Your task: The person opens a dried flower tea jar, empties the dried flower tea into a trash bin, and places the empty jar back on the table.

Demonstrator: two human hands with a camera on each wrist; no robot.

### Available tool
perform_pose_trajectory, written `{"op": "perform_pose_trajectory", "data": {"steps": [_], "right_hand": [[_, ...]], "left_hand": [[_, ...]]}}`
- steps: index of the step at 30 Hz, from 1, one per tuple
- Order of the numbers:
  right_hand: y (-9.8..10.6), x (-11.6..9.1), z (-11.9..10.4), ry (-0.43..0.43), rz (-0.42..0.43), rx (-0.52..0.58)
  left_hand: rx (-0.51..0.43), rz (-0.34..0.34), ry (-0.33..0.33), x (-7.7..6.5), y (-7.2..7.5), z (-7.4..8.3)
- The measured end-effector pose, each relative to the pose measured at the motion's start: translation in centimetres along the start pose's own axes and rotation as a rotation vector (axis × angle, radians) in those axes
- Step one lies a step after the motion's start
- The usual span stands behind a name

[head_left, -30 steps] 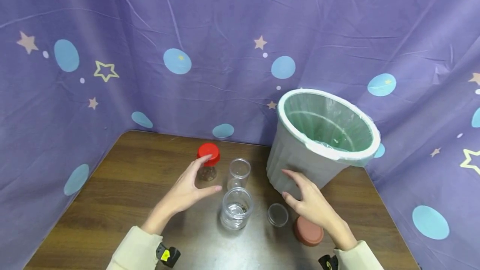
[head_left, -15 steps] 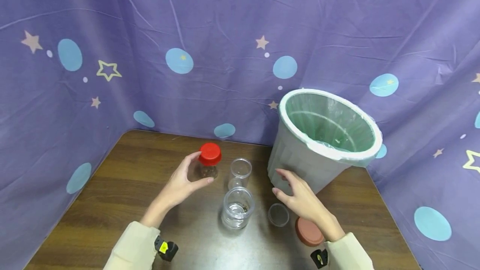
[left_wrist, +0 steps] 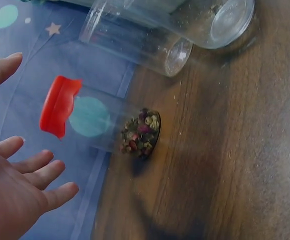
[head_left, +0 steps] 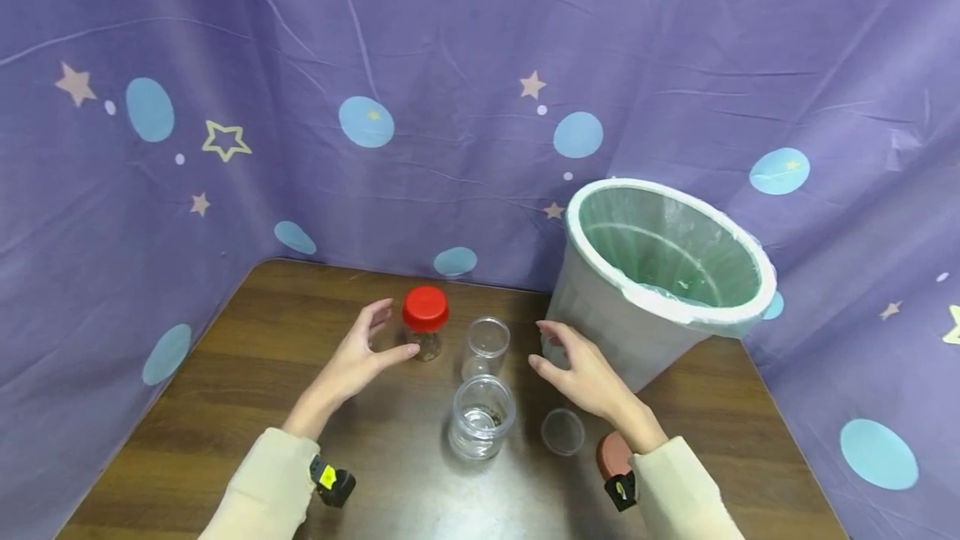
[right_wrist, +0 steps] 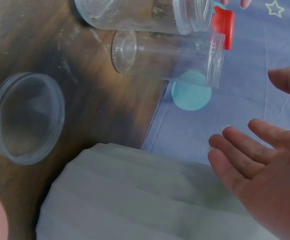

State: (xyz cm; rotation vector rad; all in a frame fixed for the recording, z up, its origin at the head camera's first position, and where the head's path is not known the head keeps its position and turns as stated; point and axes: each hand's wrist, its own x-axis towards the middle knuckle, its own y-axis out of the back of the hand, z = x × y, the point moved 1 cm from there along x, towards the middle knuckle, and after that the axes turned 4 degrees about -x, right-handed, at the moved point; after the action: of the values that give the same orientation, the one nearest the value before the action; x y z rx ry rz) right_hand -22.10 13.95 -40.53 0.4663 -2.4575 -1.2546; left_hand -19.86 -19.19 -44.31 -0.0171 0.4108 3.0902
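A clear jar (left_wrist: 141, 132) with a red lid (head_left: 426, 309) stands at the back of the wooden table; dried flowers fill its bottom in the left wrist view. My left hand (head_left: 362, 357) is beside it on the left, thumb and fingers spread apart and holding nothing. To the jar's right stand a tall clear open jar (head_left: 487, 344) and, nearer me, a wider clear open jar (head_left: 481, 427) with a few dark bits at its bottom. My right hand (head_left: 585, 373) hovers in front of the bin, fingers spread with nothing in them.
A grey bin (head_left: 600, 315) with a green liner stands at the back right. On the table near my right wrist lie a clear round lid (head_left: 562, 432) and a reddish-brown round lid (head_left: 615, 452). A purple curtain (head_left: 450, 65) hangs behind the table.
My left hand has drawn back left from over the red-lidded jar to beside it. My right hand has shifted left and slightly away from me, toward the tall jar.
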Motion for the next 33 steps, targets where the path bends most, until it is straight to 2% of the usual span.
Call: {"op": "perform_pose_trajectory", "data": {"steps": [6,10,17,24,33], "right_hand": [[0.2,1.3,-0.7,-0.037,-0.035,0.026],[0.3,2.4,-1.3,-0.060,-0.059,0.046],[0.2,4.1,-1.8,-0.032,-0.065,0.029],[-0.1,5.3,-2.6,-0.022,-0.072,-0.011],[-0.7,6.0,-3.0,-0.022,-0.135,-0.052]], "left_hand": [[-0.047,-0.012,0.032,0.9,0.6,-0.4],[-0.039,-0.030,0.041,1.2,0.8,-0.4],[0.062,-0.054,0.053,1.6,1.0,-0.5],[0.137,-0.056,0.093,2.9,0.5,-1.1],[0.132,-0.030,0.095,4.4,-1.1,-2.7]]}}
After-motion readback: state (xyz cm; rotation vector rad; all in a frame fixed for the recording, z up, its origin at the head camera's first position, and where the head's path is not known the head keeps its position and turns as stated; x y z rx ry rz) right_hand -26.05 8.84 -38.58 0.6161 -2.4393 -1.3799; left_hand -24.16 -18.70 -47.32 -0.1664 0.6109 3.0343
